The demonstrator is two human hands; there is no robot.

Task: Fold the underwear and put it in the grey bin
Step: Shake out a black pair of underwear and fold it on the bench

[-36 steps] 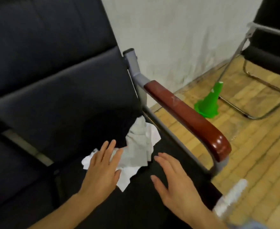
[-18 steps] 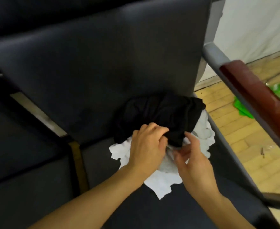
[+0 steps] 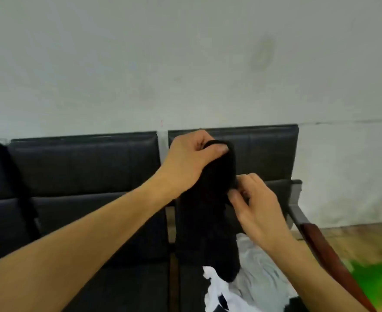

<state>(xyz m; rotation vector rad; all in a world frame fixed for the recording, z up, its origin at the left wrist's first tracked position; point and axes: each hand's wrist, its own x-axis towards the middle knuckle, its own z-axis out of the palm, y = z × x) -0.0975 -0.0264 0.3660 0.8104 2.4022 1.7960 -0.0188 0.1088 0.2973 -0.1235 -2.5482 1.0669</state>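
Change since half a second ago: black underwear has come up off the seat pile and now hangs in the air; the view has tilted up, so the wall fills the upper half.
Left hand: raised at about 12 o'clock from the frame's centre, forearm running in from 8 o'clock, wrist bent so the knuckles face the camera; fingers curled round the top edge of the underwear, thumb pressed against the fabric from the near side.
Right hand: lower, at about 4 o'clock from the left hand, forearm entering from 5 o'clock; thumb and fingertips pinch the right edge of the underwear partway down, back of the hand toward the camera.
Underwear: bunched into a long dark strip hanging from the left hand's grip, in front of the right-hand chair's backrest; its lower end reaches the white clothes, though whether it touches them I cannot tell.
White clothes: crumpled on the chair seat at 6 o'clock, below both hands.
Chairs: black padded row against the wall, with a reddish wooden armrest at 4 o'clock.
Green object: blurred, on the wooden floor at 4 o'clock, beyond the armrest.
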